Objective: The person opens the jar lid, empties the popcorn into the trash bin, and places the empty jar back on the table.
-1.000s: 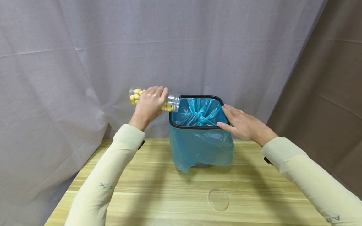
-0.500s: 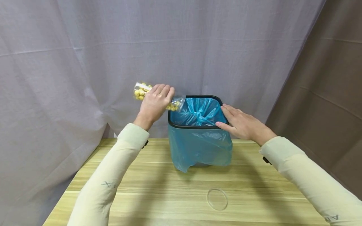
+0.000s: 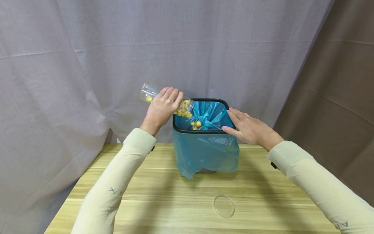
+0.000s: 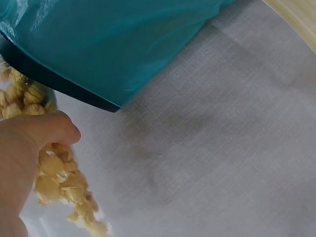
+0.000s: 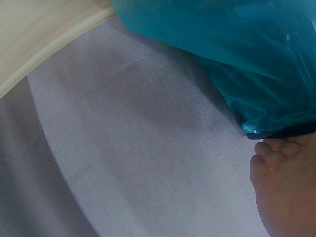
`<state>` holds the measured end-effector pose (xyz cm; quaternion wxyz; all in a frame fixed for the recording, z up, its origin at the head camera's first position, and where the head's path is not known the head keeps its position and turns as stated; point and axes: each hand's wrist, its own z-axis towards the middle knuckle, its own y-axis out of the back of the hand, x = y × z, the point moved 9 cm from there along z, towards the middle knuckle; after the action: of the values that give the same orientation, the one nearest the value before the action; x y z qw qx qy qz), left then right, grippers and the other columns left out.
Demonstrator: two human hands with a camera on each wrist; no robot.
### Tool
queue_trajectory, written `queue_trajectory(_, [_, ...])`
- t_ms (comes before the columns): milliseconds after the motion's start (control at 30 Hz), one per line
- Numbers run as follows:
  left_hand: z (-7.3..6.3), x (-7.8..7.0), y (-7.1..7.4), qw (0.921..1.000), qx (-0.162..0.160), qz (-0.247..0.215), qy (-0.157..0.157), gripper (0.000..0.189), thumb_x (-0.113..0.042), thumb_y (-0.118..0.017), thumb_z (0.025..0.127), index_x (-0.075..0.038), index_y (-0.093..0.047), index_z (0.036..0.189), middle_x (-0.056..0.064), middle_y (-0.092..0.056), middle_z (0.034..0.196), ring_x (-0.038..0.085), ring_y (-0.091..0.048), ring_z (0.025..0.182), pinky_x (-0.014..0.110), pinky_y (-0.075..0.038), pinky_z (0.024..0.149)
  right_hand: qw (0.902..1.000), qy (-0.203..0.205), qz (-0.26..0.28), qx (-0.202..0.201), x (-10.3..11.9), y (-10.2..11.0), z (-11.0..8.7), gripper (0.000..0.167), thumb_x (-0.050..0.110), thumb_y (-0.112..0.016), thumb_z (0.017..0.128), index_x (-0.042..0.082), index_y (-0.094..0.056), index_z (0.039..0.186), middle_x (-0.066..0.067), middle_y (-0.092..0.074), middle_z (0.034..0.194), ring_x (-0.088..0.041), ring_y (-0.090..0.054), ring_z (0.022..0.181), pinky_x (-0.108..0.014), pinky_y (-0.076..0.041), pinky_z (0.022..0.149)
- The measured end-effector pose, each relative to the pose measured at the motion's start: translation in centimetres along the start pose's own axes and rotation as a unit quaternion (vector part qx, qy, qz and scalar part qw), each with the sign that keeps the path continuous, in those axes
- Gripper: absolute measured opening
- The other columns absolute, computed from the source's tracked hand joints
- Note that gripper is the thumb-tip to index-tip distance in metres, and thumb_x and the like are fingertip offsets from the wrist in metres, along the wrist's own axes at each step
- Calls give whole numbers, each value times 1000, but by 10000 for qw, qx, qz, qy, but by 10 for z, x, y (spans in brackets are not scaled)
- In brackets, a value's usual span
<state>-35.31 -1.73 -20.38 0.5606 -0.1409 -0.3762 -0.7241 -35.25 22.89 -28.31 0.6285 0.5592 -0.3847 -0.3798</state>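
Observation:
Tilted mouth-down over the left side of the bin [image 3: 204, 132], a clear jar [image 3: 149, 90] of yellow popcorn [image 3: 183, 111] is gripped round its middle by my left hand [image 3: 162, 109]. Several yellow pieces are below its mouth, inside the bin. The left wrist view has the thumb [image 4: 57, 127] across the jar, with popcorn visible on both sides of it. A blue plastic bag [image 3: 205, 152] lines the bin, folded over its black rim and gathered in a knot inside. My right hand [image 3: 251, 128] rests with straight fingers on the bin's right rim.
On the wooden table [image 3: 152, 208], in front of the bin, lies a thin clear round lid or ring [image 3: 233, 208]. A grey curtain [image 3: 187, 48] hangs close behind the bin, and a brown one [image 3: 342, 97] closes off the right side.
My left hand has moved right and tipped the jar further down. Popcorn has slid toward the mouth and several pieces have come out into the bin. The right hand stays on the rim.

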Motion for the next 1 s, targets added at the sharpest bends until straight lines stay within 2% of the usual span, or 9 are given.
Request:
queue_trajectory(167, [1,-5,0,9998,0,64,-183,34,13,-48,99,-3,-66,123,13,-73,117,29,-71,111,40,-55,110,10000,-2,28,-26,0,0,-1,93,69,-34,106,3,-12,169,-20,-11,178,-43,-16,164,-63,-19,131])
queue_trajectory(433, [4,-10,1,9984,37,329,-460,33,7,-62,96,-4,-67,126,11,-73,121,27,-70,114,38,-53,112,10000,3,8,3,1,0,0,94,70,-33,106,3,-11,169,-20,-11,178,-44,-17,163,-65,-20,129])
queue_trajectory(633, [7,-15,1,9948,83,686,-748,33,7,-54,101,-6,-67,129,10,-73,122,26,-68,116,36,-52,113,10000,-28,-39,59,-2,0,1,96,71,-32,105,3,-10,169,-20,-10,178,-44,-16,163,-65,-20,130])
queue_trajectory(1000, [9,-16,0,9920,150,780,-976,33,7,-54,102,-7,-68,128,9,-73,122,26,-68,117,37,-52,113,10000,-22,30,17,-2,-1,0,95,70,-32,106,2,-10,168,-20,-10,178,-44,-15,163,-65,-20,129])
